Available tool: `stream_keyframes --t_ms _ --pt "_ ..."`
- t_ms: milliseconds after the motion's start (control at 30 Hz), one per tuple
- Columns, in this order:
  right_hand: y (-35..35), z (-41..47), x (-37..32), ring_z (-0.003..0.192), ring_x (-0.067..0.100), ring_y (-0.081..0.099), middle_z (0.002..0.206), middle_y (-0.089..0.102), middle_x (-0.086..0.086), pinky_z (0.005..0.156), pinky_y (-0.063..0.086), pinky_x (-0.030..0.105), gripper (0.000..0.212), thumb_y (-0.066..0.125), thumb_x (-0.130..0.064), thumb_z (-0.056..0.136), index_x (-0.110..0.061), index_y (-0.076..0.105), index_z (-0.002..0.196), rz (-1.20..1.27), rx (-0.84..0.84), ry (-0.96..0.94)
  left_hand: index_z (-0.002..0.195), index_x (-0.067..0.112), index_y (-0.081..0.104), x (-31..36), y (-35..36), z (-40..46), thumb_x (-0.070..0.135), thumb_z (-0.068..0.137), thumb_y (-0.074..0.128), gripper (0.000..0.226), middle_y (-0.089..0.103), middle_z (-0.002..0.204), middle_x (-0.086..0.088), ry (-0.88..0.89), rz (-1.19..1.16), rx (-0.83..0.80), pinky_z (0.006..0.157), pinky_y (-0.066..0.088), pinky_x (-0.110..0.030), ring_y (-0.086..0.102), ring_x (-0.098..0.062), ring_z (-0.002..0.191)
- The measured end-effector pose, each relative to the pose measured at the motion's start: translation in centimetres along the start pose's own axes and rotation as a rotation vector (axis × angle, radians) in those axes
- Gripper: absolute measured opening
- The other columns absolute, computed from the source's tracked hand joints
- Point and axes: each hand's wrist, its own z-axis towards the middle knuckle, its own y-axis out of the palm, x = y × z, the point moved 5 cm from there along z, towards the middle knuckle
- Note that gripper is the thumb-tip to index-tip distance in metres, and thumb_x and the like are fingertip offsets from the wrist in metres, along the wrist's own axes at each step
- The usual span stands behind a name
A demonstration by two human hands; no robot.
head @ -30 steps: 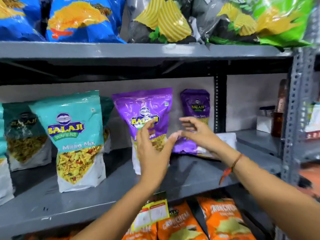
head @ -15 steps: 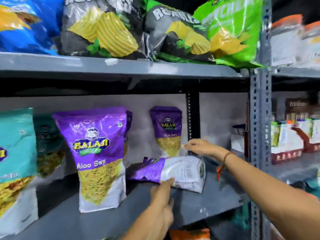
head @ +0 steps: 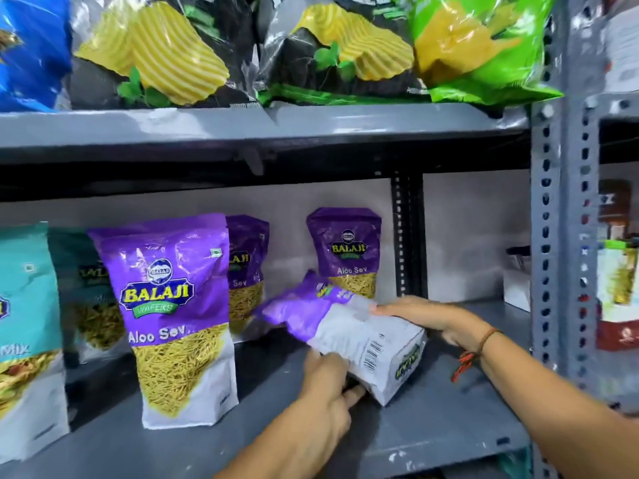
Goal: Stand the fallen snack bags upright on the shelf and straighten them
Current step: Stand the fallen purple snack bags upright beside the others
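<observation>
A purple and white Aloo Sev bag point(head: 349, 335) lies tilted on its back above the grey middle shelf point(head: 432, 430), lifted at its bottom end. My left hand point(head: 325, 392) grips its lower front edge from underneath. My right hand point(head: 432, 318) holds its far side near the bottom. To the left, a large purple Aloo Sev bag point(head: 173, 316) stands upright at the shelf front. Two more purple bags stand behind, one point(head: 247, 271) partly hidden and one point(head: 345, 250) against the back wall.
Teal Mix bags point(head: 27, 340) stand at the left of the same shelf. Black and green chip bags point(head: 311, 50) fill the shelf above. A perforated grey upright point(head: 560, 236) bounds the shelf on the right, with a white box point(head: 517, 288) at the back corner.
The fallen purple bag lay flat on the shelf; now both hands hold it and its bottom end is raised off the shelf. The view has shifted slightly right.
</observation>
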Motion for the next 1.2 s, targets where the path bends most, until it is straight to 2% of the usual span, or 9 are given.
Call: stream_keyframes --t_ms 67,200,300,500,633,733,867,1000,1200 --pt "-0.9 -0.9 -0.6 0.09 0.019 0.067 0.105 0.076 0.01 0.085 0.046 0.037 0.072 0.076 -0.068 0.058 -0.009 0.07 0.1 0.084 0.127 -0.113 0.114 0.019 0.061 1.7 0.8 0.2 -0.012 0.086 0.036 0.049 0.075 0.1 -0.006 0.097 0.042 -0.054 0.054 0.059 -0.033 0.068 -0.021 0.076" --pt "-1.7 -2.6 -1.1 0.099 0.023 0.07 0.105 0.074 0.003 0.091 0.054 0.045 0.047 0.074 -0.056 0.071 -0.02 0.059 0.098 0.154 0.373 -0.282 0.098 0.02 0.068 5.1 2.2 1.5 -0.02 0.082 0.035 0.054 0.075 0.09 -0.004 0.366 0.168 -0.121 0.072 0.06 -0.038 0.07 -0.02 0.078" --pt "-0.7 -3.8 -0.7 0.095 0.016 0.066 0.101 0.069 -0.005 0.085 0.054 0.035 0.044 0.073 -0.047 0.078 -0.021 0.049 0.105 -0.025 0.515 -0.339 0.1 0.016 0.071 5.5 2.1 3.5 -0.026 0.077 0.032 0.062 0.079 0.081 0.003 0.499 0.243 -0.154 0.06 0.059 -0.026 0.073 -0.009 0.073" --pt "2.0 -4.6 2.6 0.102 -0.01 0.06 0.115 0.068 -0.01 0.083 0.045 0.005 0.04 0.071 -0.033 0.084 -0.022 0.048 0.115 -0.084 0.542 -0.32 0.101 0.022 0.074 3.6 -0.3 5.8 -0.015 0.089 0.04 0.052 0.078 0.101 -0.006 0.462 0.408 -0.253 0.06 0.054 -0.029 0.071 -0.02 0.085" --pt "2.1 -5.2 2.3 0.111 0.015 0.055 0.118 0.058 -0.002 0.097 0.047 0.036 0.049 0.076 -0.035 0.079 -0.02 0.047 0.115 -0.112 0.656 -0.271 0.106 0.016 0.07 3.9 -0.5 6.4 -0.02 0.083 0.04 0.052 0.078 0.1 -0.007 0.363 0.373 -0.296 0.07 0.055 -0.033 0.073 -0.021 0.085" --pt "3.0 -6.9 2.3 0.099 0.023 0.05 0.102 0.046 -0.002 0.081 0.043 0.029 0.047 0.082 -0.027 0.072 -0.022 0.044 0.1 -0.013 0.874 -0.241 0.109 0.01 0.068 3.7 -0.9 6.2 -0.003 0.08 0.051 0.036 0.076 0.098 -0.008 0.284 0.323 -0.287 0.068 0.053 -0.03 0.07 -0.022 0.079" --pt "5.5 -6.8 2.2 0.11 0.011 0.044 0.115 0.037 -0.005 0.095 0.036 0.024 0.057 0.082 -0.035 0.072 -0.029 0.042 0.112 0.117 0.668 -0.209 0.106 0.007 0.071 2.8 -0.9 5.5 0.027 0.087 0.047 0.036 0.079 0.094 -0.008 0.21 0.322 -0.248 0.082 0.055 -0.041 0.071 -0.028 0.088" --pt "5.8 -6.4 1.5 0.124 0.006 0.035 0.131 0.029 -0.014 0.103 0.03 0.024 0.088 0.08 -0.057 0.054 -0.038 0.03 0.124 0.209 0.503 -0.175 0.088 0.019 0.075 3.1 -1.2 4.5 0.05 0.096 0.036 0.05 0.078 0.081 0.0 0.319 0.328 -0.196 0.074 0.048 -0.026 0.069 -0.014 0.077" --pt "5.3 -5.8 1.3 0.101 -0.014 0.047 0.119 0.041 -0.011 0.083 0.036 0.011 0.076 0.086 -0.038 0.058 -0.038 0.04 0.119 0.202 0.424 -0.196 0.077 0.014 0.074 2.9 -0.6 3.0 0.027 0.096 0.052 0.031 0.07 0.063 -0.002 0.447 0.407 -0.286 0.054 0.044 -0.018 0.063 -0.008 0.054"
